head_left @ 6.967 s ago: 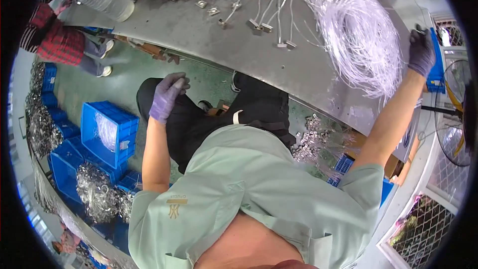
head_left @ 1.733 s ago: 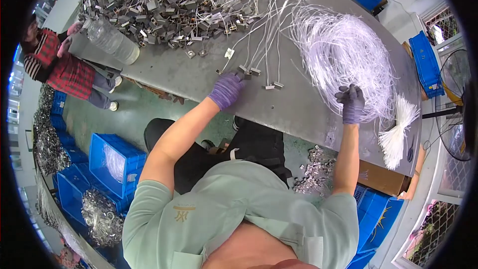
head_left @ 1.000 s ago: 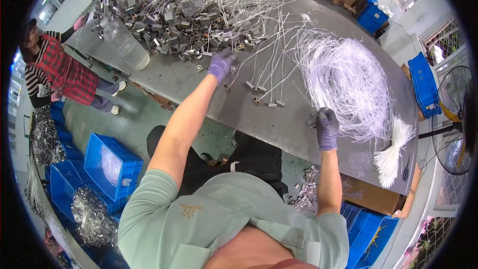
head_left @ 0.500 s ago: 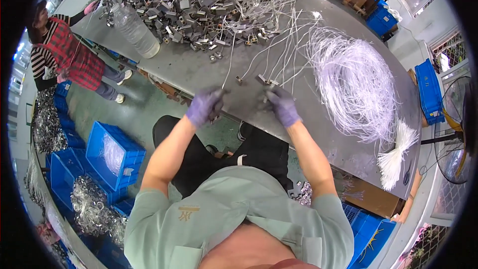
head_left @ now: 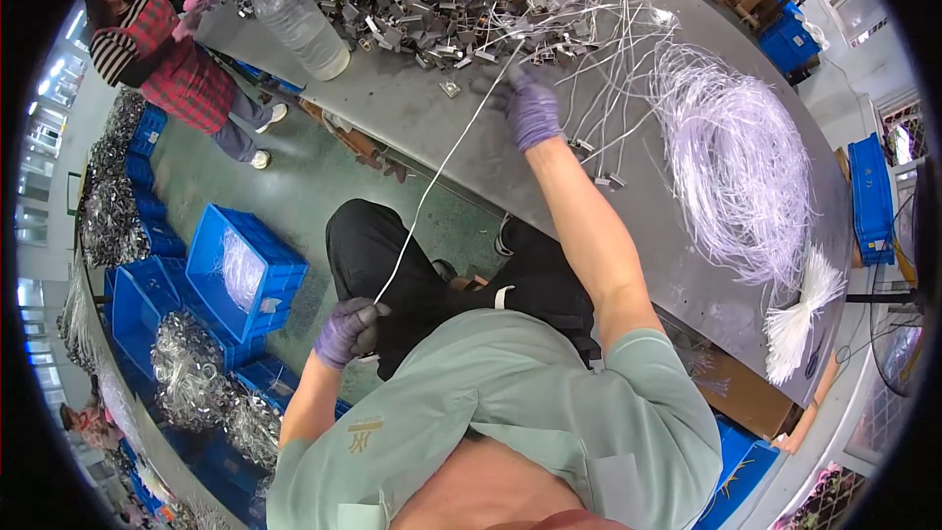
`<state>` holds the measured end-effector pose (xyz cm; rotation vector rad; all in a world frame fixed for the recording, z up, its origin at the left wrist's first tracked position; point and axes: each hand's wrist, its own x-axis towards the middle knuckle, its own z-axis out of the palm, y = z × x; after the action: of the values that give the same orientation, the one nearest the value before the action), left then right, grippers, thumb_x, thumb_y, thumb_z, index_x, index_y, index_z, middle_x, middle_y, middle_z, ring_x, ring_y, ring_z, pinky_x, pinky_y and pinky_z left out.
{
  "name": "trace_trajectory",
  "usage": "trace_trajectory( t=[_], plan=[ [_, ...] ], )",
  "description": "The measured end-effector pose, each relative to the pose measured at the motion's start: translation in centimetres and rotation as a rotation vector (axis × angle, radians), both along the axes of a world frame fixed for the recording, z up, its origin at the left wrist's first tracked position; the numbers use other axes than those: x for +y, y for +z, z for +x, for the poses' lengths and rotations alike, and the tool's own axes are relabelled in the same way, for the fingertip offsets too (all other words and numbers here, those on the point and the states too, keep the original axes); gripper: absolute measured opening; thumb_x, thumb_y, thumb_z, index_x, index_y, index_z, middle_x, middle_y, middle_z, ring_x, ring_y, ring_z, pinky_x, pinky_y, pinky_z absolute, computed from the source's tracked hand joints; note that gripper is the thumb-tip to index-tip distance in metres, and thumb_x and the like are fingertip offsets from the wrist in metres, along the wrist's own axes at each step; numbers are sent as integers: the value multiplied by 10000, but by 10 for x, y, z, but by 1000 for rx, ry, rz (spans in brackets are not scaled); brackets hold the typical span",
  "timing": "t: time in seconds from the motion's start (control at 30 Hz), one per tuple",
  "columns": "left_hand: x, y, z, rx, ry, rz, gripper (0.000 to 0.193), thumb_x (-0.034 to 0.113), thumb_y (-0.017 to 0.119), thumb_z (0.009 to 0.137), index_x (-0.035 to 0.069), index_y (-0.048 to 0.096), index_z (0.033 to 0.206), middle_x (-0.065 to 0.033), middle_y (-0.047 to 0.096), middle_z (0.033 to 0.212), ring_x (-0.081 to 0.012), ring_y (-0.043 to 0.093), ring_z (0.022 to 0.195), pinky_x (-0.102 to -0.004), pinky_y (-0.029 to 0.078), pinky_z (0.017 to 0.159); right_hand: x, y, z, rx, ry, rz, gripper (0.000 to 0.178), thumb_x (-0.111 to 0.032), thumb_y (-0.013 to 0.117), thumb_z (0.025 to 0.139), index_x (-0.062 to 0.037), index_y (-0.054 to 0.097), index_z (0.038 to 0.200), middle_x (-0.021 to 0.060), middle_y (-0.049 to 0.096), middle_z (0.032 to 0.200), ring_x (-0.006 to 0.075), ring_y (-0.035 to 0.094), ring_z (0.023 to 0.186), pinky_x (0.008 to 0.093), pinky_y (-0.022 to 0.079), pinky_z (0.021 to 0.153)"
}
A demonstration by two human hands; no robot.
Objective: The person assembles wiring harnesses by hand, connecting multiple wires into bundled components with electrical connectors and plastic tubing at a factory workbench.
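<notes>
A thin pale cord [head_left: 423, 198] runs taut from my left hand [head_left: 347, 332], which is low beside my thigh and closed around its end. The cord's far end reaches the pile of dark metal pieces [head_left: 432, 0] at the back of the table. My right hand [head_left: 531, 110], in a purple glove with grey fingertips, is over the table at the near edge of that pile. Its fingers look stretched out and apart, close to the cord; whether they touch it I cannot tell. Several cords with small metal pieces [head_left: 608, 180] at their ends lie right of the right wrist.
A big coil of clear strands [head_left: 731, 162] and a white bundle [head_left: 803, 319] lie on the table's right side. A large clear bottle [head_left: 299, 25] stands at the left edge. Blue crates [head_left: 245, 270] are on the floor at left. A person in a checked apron [head_left: 182, 79] stands far left.
My left hand has drawn down and left toward my thigh, pulling the cord out long. My right hand has moved up and slightly left to the pile, away from the small metal pieces.
</notes>
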<state>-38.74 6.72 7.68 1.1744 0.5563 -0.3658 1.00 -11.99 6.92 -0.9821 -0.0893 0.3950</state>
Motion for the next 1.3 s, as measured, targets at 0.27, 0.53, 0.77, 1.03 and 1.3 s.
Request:
trace_trajectory(
  t=[0.27, 0.53, 0.77, 1.03, 1.3],
  plan=[
    [17, -13, -7, -27, 121, 161, 331, 295, 611, 856, -13, 609, 981, 14, 437, 492, -66, 364, 374, -217, 257, 371, -44, 41, 1, -140, -250, 82, 314, -178, 502, 925, 10, 424, 1164, 206, 635, 962, 305, 667, 756, 298, 533, 522],
    [18, -14, -4, -49, 121, 169, 337, 309, 599, 866, -9, 609, 979, 8, 444, 480, -69, 370, 360, -220, 264, 358, -54, 47, -9, -107, -338, 100, 302, -177, 504, 926, 21, 432, 1142, 172, 640, 872, 298, 668, 730, 282, 525, 507],
    [14, -16, 1, -55, 47, 266, 316, 297, 582, 874, -2, 618, 970, 12, 446, 491, -65, 360, 376, -218, 255, 363, -61, 57, -16, -161, -362, -56, 287, -211, 489, 934, 17, 444, 1103, 174, 640, 856, 270, 669, 686, 285, 519, 479],
    [10, -15, 7, -56, 38, 252, 332, 301, 596, 869, -17, 604, 965, 23, 440, 526, -63, 365, 396, -217, 250, 379, -77, 61, -14, -147, -433, -56, 262, -216, 481, 935, 15, 435, 1051, 190, 638, 824, 263, 660, 618, 274, 506, 444],
    [-8, -8, 26, -113, -67, 206, 324, 283, 550, 888, -22, 587, 991, 19, 405, 489, -64, 334, 374, -212, 266, 367, -72, 26, -39, 57, -58, -139, 300, -234, 558, 897, 14, 499, 1054, 149, 649, 825, 235, 651, 651, 293, 513, 494]
  ],
)
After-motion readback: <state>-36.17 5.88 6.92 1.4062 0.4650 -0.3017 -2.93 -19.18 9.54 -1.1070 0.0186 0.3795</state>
